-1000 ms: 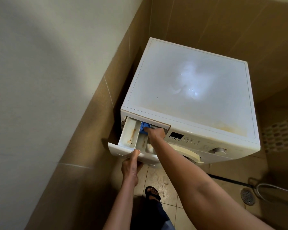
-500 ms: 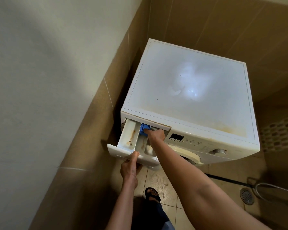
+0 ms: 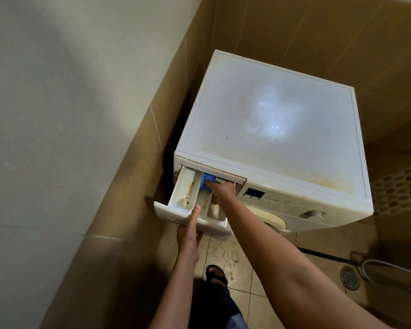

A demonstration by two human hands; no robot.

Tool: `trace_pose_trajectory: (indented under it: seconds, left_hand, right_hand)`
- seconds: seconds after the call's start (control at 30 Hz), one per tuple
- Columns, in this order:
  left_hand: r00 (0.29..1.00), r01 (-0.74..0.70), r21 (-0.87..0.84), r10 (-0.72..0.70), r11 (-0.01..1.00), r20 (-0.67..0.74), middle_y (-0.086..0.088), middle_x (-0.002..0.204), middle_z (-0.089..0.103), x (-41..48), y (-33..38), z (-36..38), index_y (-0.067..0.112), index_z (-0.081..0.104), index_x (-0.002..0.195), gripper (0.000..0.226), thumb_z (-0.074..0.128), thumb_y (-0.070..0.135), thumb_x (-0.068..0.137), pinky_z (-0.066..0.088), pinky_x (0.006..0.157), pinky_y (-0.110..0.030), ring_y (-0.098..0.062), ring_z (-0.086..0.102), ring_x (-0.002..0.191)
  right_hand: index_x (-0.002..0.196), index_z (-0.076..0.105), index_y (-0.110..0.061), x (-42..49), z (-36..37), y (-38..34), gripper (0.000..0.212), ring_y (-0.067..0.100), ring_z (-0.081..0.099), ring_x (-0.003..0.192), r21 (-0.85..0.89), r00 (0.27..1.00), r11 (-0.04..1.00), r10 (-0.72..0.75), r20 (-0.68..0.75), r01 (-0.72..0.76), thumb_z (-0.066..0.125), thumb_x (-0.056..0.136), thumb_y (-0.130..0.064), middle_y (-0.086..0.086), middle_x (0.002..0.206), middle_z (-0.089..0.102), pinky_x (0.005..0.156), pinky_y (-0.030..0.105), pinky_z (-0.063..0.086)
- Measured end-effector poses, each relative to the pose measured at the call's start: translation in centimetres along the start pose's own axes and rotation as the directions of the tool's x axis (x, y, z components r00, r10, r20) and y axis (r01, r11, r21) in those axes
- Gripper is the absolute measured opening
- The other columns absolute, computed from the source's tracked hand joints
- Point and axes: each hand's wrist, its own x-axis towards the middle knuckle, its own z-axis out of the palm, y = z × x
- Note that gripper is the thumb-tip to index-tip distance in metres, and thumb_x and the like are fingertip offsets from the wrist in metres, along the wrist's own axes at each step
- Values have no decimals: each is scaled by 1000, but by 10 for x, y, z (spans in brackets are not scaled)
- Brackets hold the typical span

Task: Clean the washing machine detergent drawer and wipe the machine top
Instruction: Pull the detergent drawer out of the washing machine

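Left hand [image 3: 188,238] grips the detergent drawer [image 3: 176,210] by its front panel, thumb over the top edge. Right hand [image 3: 221,189] is deep at the drawer's rear with its thumb on the blue insert [image 3: 208,179]; fingers are under the housing lip, so can't tell its grip.
Sandalled foot [image 3: 215,275] is on the floor below the drawer. Right forearm crosses the door [image 3: 274,222] and hides the drawer's right compartment. Drawer is pulled out at the washing machine's [image 3: 330,210] front-left, rust streaks in the left compartment. Display [image 3: 254,194] and dial [image 3: 314,214] are further right. Machine top [image 3: 223,103] has a yellow stain near the front-right edge. Vs 1 s ago: hands and drawer in the same places. Tiled wall [image 3: 128,186] is just beside the drawer's left side; floor opens right toward the drain [image 3: 348,277] and hose [image 3: 389,265].
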Motion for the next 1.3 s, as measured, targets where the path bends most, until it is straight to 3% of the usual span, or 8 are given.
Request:
trace_pose_trajectory:
  seconds: [0.1,0.23,0.37,0.47,0.6,0.93,1.23,1.3]
  left_hand:
    - [999,25,-62,-27,998,-30,-9,119,60,3,1,3,17,51,127,56,76,30,78,50,96,-40,-26,58,109]
    - [1000,23,-10,-23,1000,-16,-15,120,60,8,-1,-5,9,52,128,53,71,23,81,53,88,-39,-29,58,108]
    - [1000,15,14,-15,1000,-9,-15,119,61,11,0,-8,13,52,124,49,72,25,81,52,95,-46,-30,59,109]
    - [1000,26,15,-26,1000,-14,-15,118,60,8,-5,-4,13,51,125,49,72,25,82,53,94,-44,-30,59,107]
    - [1000,27,-13,-28,1000,-10,-16,120,59,4,-12,0,13,48,130,54,71,26,83,52,95,-46,-31,60,108]
    - [1000,3,48,-3,999,-8,-16,118,59,13,-2,-9,12,47,129,55,71,26,82,54,92,-46,-31,59,107]
    - [998,-42,23,41,999,39,-16,124,57,9,-11,-7,16,46,131,49,65,27,88,53,90,-43,-31,58,111]
    - [999,-34,25,33,999,37,-15,123,57,10,-10,-8,16,46,131,49,66,26,87,53,91,-43,-30,57,110]
  right_hand:
    - [98,59,-2,1,2,0,39,18,52,62,49,1000,999,8,-10,-8,78,78,-29,12,98,60,48,24,42]
    - [90,55,-4,4,2,-2,32,19,54,63,97,999,995,17,-30,-14,77,79,-24,10,92,60,49,26,45]
    - [83,51,-4,2,2,1,32,15,51,58,107,998,994,2,-66,5,76,80,-24,3,73,53,62,29,49]
    - [79,52,-6,3,1,3,33,20,58,67,113,998,994,5,-65,3,79,77,-25,7,83,60,68,31,55]
    - [99,59,2,4,2,2,45,30,66,87,130,998,991,2,-70,8,83,71,-24,15,101,65,81,39,57]
    - [78,50,-4,2,1,3,33,15,52,66,134,997,991,-17,-70,27,77,78,-22,7,86,57,59,24,47]
    - [94,57,1,6,0,4,37,24,58,78,86,995,995,-49,-88,57,79,76,-23,11,93,60,71,31,52]
    - [85,55,-1,7,2,6,34,22,57,75,71,993,995,-63,-97,70,79,76,-24,11,91,59,69,30,50]
